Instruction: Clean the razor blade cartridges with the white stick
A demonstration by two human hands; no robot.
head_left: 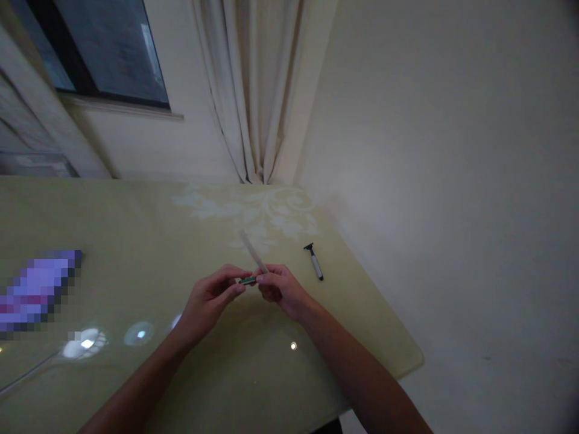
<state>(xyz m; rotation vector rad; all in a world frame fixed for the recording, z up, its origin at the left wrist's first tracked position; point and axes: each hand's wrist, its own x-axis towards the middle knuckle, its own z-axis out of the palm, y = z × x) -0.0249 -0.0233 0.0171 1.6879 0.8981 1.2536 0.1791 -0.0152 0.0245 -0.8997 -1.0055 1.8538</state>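
Above the table, my left hand (211,293) pinches one end of a small, slim green-and-white piece (247,281) between thumb and fingers. My right hand (281,289) is closed at the other end of that piece, with its fingertips touching it. From the right hand a pale, translucent flat strip (252,250) sticks up and to the left, its lower end hidden by the fingers. The exact kind of the piece and of the strip is too small and blurred to tell. A razor (315,263) with a black head and grey handle lies right of my right hand.
The glossy yellow-green table (217,386) has a white floral pattern at its far end and a rounded corner at right. A pixelated purple, screen-like object (40,289) lies at left, with a thin cable (31,374) below it. Curtains (253,90) and a wall stand beyond.
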